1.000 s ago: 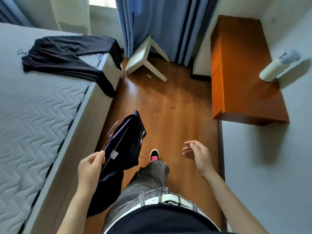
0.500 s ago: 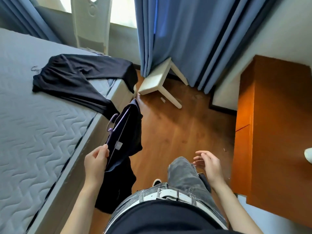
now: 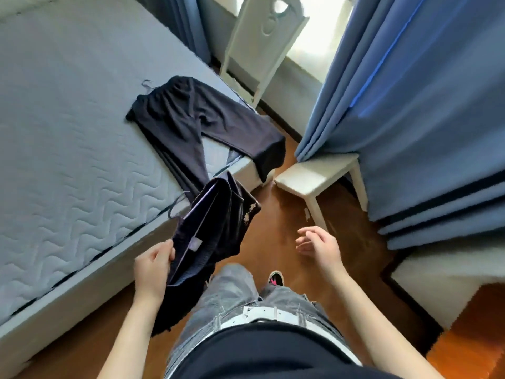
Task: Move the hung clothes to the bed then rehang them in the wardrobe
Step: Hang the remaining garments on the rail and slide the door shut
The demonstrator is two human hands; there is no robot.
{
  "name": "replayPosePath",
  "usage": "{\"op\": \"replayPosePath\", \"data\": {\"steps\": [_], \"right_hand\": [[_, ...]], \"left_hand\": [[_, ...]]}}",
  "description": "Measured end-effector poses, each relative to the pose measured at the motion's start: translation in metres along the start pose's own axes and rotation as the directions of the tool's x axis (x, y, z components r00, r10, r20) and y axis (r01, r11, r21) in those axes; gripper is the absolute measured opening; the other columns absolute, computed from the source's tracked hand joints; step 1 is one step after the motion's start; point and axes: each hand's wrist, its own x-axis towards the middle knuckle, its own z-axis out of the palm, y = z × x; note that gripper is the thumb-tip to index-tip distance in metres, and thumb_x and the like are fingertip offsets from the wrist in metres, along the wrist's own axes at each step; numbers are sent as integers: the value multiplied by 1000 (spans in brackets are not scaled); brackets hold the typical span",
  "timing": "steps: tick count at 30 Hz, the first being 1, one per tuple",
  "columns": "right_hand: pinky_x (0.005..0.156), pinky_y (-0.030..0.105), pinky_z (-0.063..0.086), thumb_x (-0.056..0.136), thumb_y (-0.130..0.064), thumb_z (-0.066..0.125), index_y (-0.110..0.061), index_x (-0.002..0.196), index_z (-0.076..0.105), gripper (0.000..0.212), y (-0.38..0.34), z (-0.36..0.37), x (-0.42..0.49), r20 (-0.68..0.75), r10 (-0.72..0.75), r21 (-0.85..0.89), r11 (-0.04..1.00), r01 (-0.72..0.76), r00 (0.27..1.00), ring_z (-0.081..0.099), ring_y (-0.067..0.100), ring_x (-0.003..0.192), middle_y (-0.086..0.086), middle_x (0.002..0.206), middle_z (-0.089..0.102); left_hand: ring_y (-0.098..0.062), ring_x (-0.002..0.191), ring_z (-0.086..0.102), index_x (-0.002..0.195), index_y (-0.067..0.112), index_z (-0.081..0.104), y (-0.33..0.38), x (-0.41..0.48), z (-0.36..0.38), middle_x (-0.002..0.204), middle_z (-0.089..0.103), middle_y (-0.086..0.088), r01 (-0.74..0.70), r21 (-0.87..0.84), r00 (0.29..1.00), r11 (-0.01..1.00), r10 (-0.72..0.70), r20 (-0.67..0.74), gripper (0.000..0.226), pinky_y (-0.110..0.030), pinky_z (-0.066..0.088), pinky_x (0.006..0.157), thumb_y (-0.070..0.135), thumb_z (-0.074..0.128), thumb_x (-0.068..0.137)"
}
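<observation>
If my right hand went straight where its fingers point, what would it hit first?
Probably the dark garment in your left hand; your right hand points left toward it, depth unclear.

A bedroom in a home
A bed (image 3: 68,132) with a bare quilted mattress fills the left side, with dark trousers (image 3: 196,124) laid on it; blue curtains (image 3: 410,119) hang beside a bright window (image 3: 314,31), near a white chair (image 3: 246,50), a white stool (image 3: 314,173) and a wooden floor (image 3: 273,214); a dark garment (image 3: 216,231) sits on a hanger

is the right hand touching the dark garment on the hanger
Apart. The head view shows bare floor between the right hand and the dark garment, which only the left hand pinches.
</observation>
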Motion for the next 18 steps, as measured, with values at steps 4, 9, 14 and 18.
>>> {"op": "replayPosePath", "data": {"steps": [4, 9, 14, 18], "right_hand": [[70, 36, 55, 96, -1, 42, 2, 96, 67, 25, -50, 20, 69, 171, -50, -80, 995, 64, 984, 65, 21, 66, 11, 74, 68], [75, 37, 55, 97, -3, 42, -8, 91, 68, 27, -83, 71, 146, 343, -63, -180, 975, 131, 937, 65, 26, 73, 13, 78, 68], [72, 36, 54, 97, -2, 44, -7, 91, 68, 25, -127, 142, 213, 444, -100, -203, 957, 208, 890, 65, 26, 70, 10, 74, 69], [67, 33, 52, 92, 4, 44, 0, 89, 67, 23, -178, 206, 252, 494, -84, -162, 969, 186, 865, 62, 23, 63, 13, 72, 65]], "left_hand": [[-17, 52, 22, 62, 0, 42, 5, 10, 2, 50, 25, -3, 110, -67, 981, 992, -119, -156, 43, -33, 16, 55, 27, 54, 92], [-15, 44, 19, 60, 2, 39, 4, 34, 4, 44, 23, 5, 181, -176, 926, 968, -228, -302, 43, -31, 13, 53, 21, 53, 95], [-13, 44, 16, 62, 2, 40, 11, 86, -5, 44, 22, 7, 228, -390, 834, 892, -386, -394, 40, -31, 9, 52, 21, 55, 94], [-4, 32, 16, 63, 8, 45, 40, 140, -22, 37, 23, 11, 186, -572, 757, 799, -488, -435, 33, -19, 6, 42, 18, 55, 94]]}}
